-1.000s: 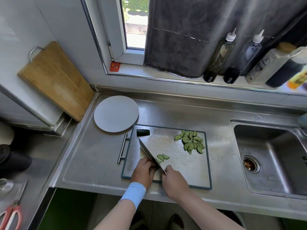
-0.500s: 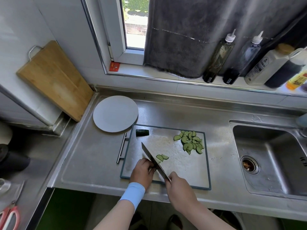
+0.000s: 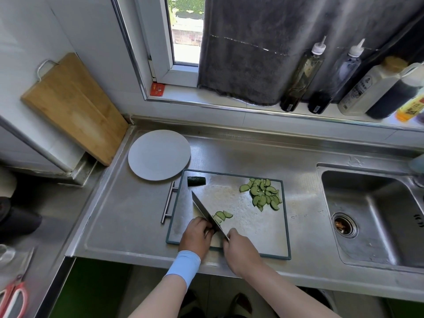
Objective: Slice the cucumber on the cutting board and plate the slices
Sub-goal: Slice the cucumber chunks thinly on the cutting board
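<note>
A steel cutting board [image 3: 250,226] with a dark rim lies on the counter. My right hand [image 3: 241,251] grips a knife [image 3: 206,214] whose blade slants across the board's near left part. My left hand [image 3: 196,235] presses down a cucumber piece just left of the blade; the piece is mostly hidden under the fingers. A few fresh half-moon slices [image 3: 222,215] lie right of the blade. A pile of slices [image 3: 263,193] sits at the board's far right. A dark cucumber end [image 3: 196,181] rests at the far left corner. A bare round plate [image 3: 159,154] stands beyond the board.
A sink [image 3: 376,216] with a drain lies to the right. A wooden board [image 3: 73,106] leans on the left wall. Several bottles [image 3: 302,76] line the window sill. Red-handled scissors [image 3: 13,297] lie at the lower left. The board's bar handle [image 3: 168,201] sticks out leftward.
The knife rose and drew back half a second ago, and now its blade is down again by my left fingers. My left hand stays in place on the cucumber.
</note>
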A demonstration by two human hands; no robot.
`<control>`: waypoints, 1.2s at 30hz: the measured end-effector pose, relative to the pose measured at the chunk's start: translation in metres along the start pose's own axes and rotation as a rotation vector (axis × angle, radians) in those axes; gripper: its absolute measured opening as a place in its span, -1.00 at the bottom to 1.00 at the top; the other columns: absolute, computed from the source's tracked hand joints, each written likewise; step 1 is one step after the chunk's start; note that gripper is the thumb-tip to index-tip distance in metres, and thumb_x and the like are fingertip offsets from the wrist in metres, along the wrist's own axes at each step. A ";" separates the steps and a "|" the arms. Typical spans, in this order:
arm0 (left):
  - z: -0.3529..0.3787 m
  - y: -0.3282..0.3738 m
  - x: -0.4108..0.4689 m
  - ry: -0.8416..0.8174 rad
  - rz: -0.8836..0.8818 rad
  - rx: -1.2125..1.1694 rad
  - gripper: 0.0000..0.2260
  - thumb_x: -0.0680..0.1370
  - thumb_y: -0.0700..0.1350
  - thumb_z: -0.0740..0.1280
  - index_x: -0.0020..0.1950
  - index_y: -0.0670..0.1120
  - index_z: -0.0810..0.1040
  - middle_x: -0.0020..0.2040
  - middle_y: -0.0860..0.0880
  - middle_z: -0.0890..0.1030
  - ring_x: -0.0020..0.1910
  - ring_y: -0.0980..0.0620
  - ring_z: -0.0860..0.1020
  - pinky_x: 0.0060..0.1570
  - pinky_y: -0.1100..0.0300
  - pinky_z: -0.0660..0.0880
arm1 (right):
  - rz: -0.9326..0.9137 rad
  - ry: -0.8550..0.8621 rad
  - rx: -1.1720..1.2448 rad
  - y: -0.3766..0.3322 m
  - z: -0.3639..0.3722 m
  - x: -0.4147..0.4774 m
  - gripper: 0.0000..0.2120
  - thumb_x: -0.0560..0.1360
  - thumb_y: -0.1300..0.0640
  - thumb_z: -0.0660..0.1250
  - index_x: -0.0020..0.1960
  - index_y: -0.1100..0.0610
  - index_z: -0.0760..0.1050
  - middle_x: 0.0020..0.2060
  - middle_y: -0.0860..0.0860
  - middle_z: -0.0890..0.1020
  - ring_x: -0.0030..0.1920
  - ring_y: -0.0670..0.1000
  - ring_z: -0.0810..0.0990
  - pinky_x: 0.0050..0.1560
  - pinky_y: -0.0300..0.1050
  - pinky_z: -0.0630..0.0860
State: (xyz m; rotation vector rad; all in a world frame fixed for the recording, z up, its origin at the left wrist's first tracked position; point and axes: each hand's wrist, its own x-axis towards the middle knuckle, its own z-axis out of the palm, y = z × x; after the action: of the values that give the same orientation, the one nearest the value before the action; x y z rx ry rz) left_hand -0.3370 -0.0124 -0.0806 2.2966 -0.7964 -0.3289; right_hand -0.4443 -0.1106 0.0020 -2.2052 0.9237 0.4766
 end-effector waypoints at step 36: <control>-0.003 -0.001 -0.003 0.022 0.072 -0.018 -0.91 0.43 -0.20 0.42 -0.10 -0.07 0.60 -0.10 0.04 0.56 -0.08 0.11 0.48 -0.08 0.34 0.39 | 0.008 0.016 0.028 -0.002 0.000 0.004 -0.77 0.66 -0.05 0.07 0.05 0.10 0.37 -0.15 0.05 0.60 -0.19 0.09 0.54 -0.21 0.00 0.43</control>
State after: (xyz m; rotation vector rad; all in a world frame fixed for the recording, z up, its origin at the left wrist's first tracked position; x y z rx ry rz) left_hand -0.3379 -0.0083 -0.0790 2.2448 -0.8597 -0.2761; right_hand -0.4399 -0.1115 0.0005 -2.1841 0.9431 0.4481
